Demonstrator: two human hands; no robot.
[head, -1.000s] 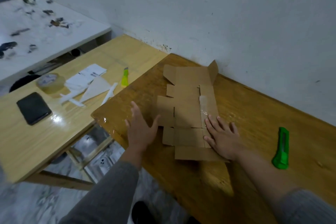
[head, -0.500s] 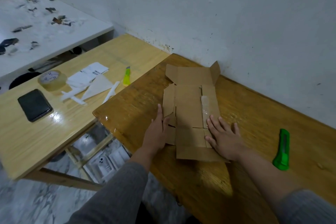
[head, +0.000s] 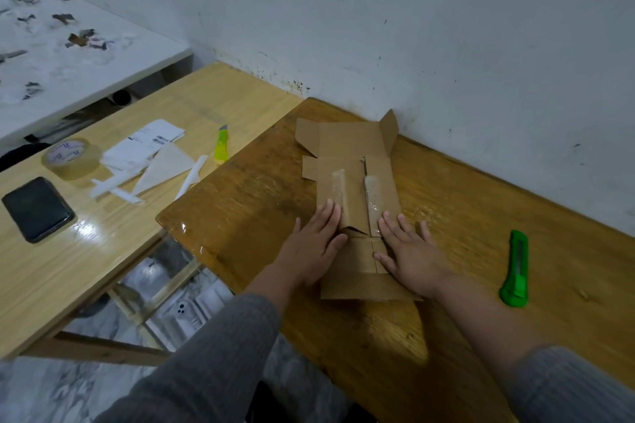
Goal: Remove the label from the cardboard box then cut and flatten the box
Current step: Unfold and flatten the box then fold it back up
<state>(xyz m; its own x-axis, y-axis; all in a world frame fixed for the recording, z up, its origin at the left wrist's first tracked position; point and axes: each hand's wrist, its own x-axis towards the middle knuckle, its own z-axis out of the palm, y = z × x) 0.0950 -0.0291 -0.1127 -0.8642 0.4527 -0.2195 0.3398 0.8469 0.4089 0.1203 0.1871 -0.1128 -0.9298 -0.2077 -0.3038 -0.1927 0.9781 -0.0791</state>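
The cut-open cardboard box (head: 347,144) lies flat on the dark wooden table (head: 446,216), its side panels folded inward, with clear tape strips along both inner edges. My left hand (head: 314,247) presses flat on the left folded panel, fingers straight. My right hand (head: 410,254) presses flat on the right panel near the box's near end. One small flap at the far right stands up beside the wall. A green box cutter (head: 515,269) lies on the table to the right of my right hand. Peeled white labels (head: 144,146) lie on the lighter table.
The lighter wooden table (head: 103,251) on the left holds a tape roll (head: 71,158), a black phone (head: 37,209), white paper strips (head: 117,187) and a yellow-green cutter (head: 221,144). A white counter (head: 86,58) stands behind it. The wall runs close along the dark table's far edge.
My left hand moved right from the bare table onto the box and folded the left side panels inward over the middle. My right hand stayed pressing on the right panel.
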